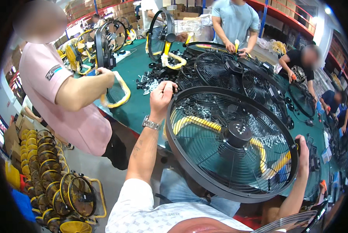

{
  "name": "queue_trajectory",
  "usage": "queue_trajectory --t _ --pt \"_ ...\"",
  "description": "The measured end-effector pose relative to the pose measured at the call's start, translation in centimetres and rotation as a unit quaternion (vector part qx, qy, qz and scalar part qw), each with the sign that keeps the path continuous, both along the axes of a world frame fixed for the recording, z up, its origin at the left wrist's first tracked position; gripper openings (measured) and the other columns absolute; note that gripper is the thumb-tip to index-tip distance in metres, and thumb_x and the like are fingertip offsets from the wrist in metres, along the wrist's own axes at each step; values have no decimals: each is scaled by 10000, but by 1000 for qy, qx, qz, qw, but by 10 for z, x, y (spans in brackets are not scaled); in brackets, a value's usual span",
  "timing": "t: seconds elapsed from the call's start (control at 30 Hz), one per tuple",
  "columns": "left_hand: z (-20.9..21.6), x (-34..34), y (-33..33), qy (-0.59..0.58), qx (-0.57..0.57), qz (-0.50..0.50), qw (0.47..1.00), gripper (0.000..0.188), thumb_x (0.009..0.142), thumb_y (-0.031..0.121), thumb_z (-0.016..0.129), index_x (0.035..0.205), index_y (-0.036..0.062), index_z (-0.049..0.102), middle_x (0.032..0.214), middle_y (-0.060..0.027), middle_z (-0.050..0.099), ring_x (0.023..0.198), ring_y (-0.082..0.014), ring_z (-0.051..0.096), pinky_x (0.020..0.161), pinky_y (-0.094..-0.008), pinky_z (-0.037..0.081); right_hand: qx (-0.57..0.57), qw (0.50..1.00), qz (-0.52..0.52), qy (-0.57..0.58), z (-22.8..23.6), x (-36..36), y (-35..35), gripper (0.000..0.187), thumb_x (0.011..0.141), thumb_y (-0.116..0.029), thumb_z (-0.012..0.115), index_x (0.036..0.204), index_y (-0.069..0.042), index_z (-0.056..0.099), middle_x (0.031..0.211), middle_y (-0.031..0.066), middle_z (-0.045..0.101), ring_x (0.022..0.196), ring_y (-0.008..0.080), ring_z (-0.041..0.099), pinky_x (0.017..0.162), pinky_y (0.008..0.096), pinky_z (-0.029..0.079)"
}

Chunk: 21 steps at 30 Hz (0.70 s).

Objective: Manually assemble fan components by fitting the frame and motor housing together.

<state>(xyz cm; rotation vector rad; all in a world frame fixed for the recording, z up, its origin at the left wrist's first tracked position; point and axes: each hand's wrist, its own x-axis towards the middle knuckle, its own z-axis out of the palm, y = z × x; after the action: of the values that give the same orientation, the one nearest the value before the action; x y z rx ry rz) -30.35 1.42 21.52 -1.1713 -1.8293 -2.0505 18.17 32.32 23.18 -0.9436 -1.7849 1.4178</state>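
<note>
A large round black floor fan (239,134) with a wire grille and a central hub lies tilted in front of me. Through its grille a yellow tubular stand (197,122), partly in clear wrapping, shows behind and below it. My left hand (162,99) is closed at the upper left side of the fan's rim; a small dark part shows by its fingertips. On the opposite side my right hand (302,153) grips the rim's edge, its fingers partly hidden. Small metal and black parts (152,79) lie scattered on the green table (137,103) beyond.
Stacked black fan grilles (220,70) cover the table's middle. At my left a person in a pink shirt (65,105) handles another fan (104,48). Other people work across the table and to the right. Rows of yellow-and-black fans (49,171) stand on the floor at the lower left.
</note>
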Motion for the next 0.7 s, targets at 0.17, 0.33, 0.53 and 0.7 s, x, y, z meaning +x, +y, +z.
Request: queue_trajectory --t 0.17,0.33,0.53,0.7 --pt "2 1 -1 14 -2 10 1000 301 992 196 456 912 -14 657 852 -42 653 782 -91 587 725 -235 471 164 986 -34 1 -9 -18 -26 417 1017 -420 413 1142 -50 558 1045 70 537 906 127 528 839 260 418" --pt "-2 -3 1 -15 24 -21 999 321 1003 227 455 922 -13 651 847 -37 647 770 -87 570 711 -228 454 309 942 -12 131 -14 -26 -8 379 1022 -338 405 1039 5 565 981 42 541 865 130 513 822 255 403" --pt "-7 -19 1 94 -34 7 995 349 1022 231 425 927 -2 666 877 -51 664 828 -117 589 791 -263 458 181 979 -28 -88 20 -18 -5 380 1006 -350 447 949 -22 630 859 19 597 807 94 536 740 241 419" --pt "53 13 -12 52 -185 60 980 289 984 217 514 1063 6 694 1120 -99 674 994 -164 620 887 -302 473 320 939 -100 71 45 -25 -71 290 989 -226 517 1054 29 642 982 118 680 868 168 607 804 299 469"
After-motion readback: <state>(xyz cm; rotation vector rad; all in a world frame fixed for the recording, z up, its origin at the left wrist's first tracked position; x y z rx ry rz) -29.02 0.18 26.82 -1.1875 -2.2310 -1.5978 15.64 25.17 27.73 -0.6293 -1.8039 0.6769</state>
